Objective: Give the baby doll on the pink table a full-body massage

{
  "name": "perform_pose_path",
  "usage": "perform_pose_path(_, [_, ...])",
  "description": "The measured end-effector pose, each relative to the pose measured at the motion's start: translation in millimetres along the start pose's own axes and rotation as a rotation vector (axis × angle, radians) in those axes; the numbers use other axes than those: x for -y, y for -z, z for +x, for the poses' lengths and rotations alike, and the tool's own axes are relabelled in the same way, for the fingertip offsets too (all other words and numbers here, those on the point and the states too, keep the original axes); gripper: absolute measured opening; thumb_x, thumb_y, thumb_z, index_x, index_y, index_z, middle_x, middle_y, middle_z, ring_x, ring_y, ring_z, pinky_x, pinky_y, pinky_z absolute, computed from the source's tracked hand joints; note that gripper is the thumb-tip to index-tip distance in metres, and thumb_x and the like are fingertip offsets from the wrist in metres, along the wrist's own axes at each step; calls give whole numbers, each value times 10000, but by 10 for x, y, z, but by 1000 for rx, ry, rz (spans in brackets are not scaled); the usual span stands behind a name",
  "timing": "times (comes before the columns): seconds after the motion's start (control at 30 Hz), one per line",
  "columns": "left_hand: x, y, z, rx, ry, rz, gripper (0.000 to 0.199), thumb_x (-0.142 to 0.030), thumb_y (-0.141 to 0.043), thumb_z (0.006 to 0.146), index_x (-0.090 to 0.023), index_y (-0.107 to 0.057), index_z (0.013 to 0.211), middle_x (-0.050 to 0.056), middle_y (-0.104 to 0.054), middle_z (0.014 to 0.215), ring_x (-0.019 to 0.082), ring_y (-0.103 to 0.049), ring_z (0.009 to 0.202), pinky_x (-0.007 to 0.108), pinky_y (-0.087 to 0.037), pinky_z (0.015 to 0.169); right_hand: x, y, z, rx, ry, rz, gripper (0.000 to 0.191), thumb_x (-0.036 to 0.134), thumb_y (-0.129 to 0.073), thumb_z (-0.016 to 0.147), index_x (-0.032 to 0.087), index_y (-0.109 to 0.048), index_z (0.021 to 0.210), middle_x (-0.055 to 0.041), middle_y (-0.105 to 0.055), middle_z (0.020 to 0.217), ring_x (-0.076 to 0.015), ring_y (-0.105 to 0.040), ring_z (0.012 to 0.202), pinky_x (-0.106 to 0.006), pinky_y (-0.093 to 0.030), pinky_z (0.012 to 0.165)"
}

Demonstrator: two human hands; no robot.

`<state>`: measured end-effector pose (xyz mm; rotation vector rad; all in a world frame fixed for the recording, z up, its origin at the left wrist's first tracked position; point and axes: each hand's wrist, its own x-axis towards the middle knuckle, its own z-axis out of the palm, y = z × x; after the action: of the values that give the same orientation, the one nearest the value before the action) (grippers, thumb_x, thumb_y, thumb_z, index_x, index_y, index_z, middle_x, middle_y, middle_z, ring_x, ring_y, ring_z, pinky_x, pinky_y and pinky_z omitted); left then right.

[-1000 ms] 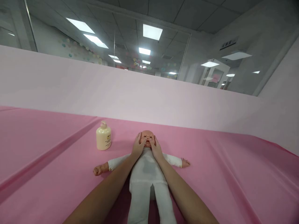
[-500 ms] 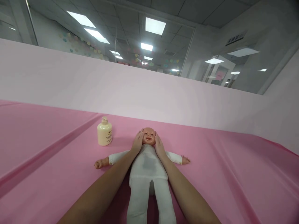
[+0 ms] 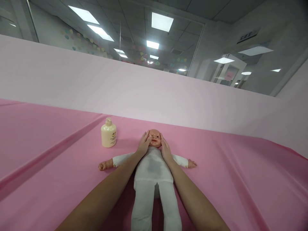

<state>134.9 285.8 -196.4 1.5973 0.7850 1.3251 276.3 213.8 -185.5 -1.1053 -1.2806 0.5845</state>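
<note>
A baby doll (image 3: 154,165) in white clothes lies on its back on a pink cloth (image 3: 79,179), its arms spread out to both sides. My left hand (image 3: 144,143) rests flat against the left side of the doll's head, its thumb on the cheek near the mouth. Against the right side of the head lies my right hand (image 3: 166,148), fingers stretched upward along the cheek. Both hands are open and neither grips anything. The doll's face shows between them. A cream pump bottle (image 3: 108,134) stands upright to the left of the head.
Behind the cloth rises a low pale wall (image 3: 144,89), with glass panels above it. Folds run across the pink cloth on the left and right. Lit ceiling panels (image 3: 162,21) show beyond the glass.
My left thumb has come away from the other fingers and over the doll's cheek. The doll's head looks turned slightly to the right. The view has shifted a little.
</note>
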Motion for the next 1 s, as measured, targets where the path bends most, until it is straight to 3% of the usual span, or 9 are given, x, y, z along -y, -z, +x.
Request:
perform_pose_path(0.07, [9, 31, 3, 11, -11, -22, 500, -475, -420, 932, -248, -449, 1377, 11, -343, 1487, 177, -207, 1422, 365, -145, 1196, 21, 8, -2, -1, 9, 4, 539, 532, -396, 930, 244, -457, 1382, 9, -408, 1438, -178, -350, 1351, -379, -238, 1173])
perform_pose_path(0.23, [71, 62, 72, -44, 53, -144, 468, -462, -346, 952, -207, -519, 1303, 41, -478, 1394, 173, -425, 1307, 351, -304, 1139, -5, 14, 22, -37, 7, -3, 510, 488, -430, 923, 220, -490, 1353, -17, -437, 1419, -187, -376, 1332, -383, -255, 1166])
perform_pose_path(0.47, [24, 42, 25, 3, 31, -79, 615, -493, -558, 857, -205, -429, 1385, 54, -378, 1466, 206, -337, 1366, 338, -272, 1155, -3, 35, 13, -31, -11, 37, 480, 445, -433, 923, 237, -484, 1353, -12, -444, 1414, -187, -393, 1319, -388, -300, 1142])
perform_pose_path(0.67, [-15, 89, 72, -27, 55, -179, 453, -446, -427, 916, -182, -546, 1265, 59, -501, 1370, 198, -441, 1294, 356, -321, 1131, -1, 27, 32, -42, 8, 53, 467, 429, -463, 911, 210, -518, 1320, -34, -475, 1387, -194, -423, 1294, -381, -315, 1135])
perform_pose_path(0.9, [-47, 101, 59, -6, 96, -265, 482, -258, -507, 802, -129, -521, 1266, 127, -587, 1256, 255, -576, 1133, 418, -461, 1004, -54, 32, 50, -27, 7, 94, 460, 388, -467, 898, 207, -520, 1318, -35, -483, 1380, -201, -430, 1290, -392, -332, 1128])
perform_pose_path(1.0, [-54, 103, 54, -5, 88, -273, 456, -283, -509, 821, -129, -536, 1249, 129, -547, 1306, 250, -529, 1197, 400, -424, 1046, -26, 31, 38, -17, 3, 107, 467, 410, -481, 901, 221, -512, 1326, -28, -464, 1398, -202, -415, 1304, -387, -329, 1130])
